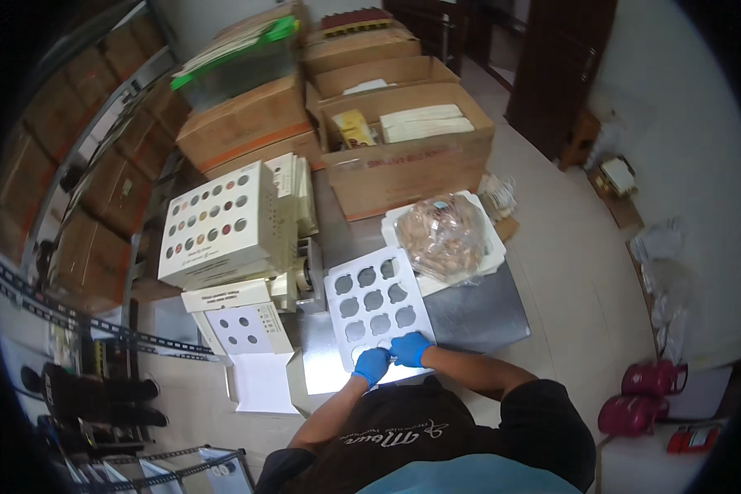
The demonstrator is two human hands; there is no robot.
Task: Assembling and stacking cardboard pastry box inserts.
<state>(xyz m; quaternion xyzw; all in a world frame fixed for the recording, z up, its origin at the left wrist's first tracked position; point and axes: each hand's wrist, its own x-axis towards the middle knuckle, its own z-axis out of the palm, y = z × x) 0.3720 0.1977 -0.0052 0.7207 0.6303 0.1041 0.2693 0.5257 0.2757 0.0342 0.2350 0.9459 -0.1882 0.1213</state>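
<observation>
One white holed card (364, 315): just ahead of the left hand (372, 366) and right hand (410, 349)
Grip: both gloved, fingers curled at its nearest holes; whether anything is held, cannot tell
Crease risk: hard pressing on thin strips (377, 311) between holes
Clear bag (442, 239): beyond the right hand; a shoved card could nudge it
Open box (260, 382): left of the left hand; an elbow could knock it
</observation>
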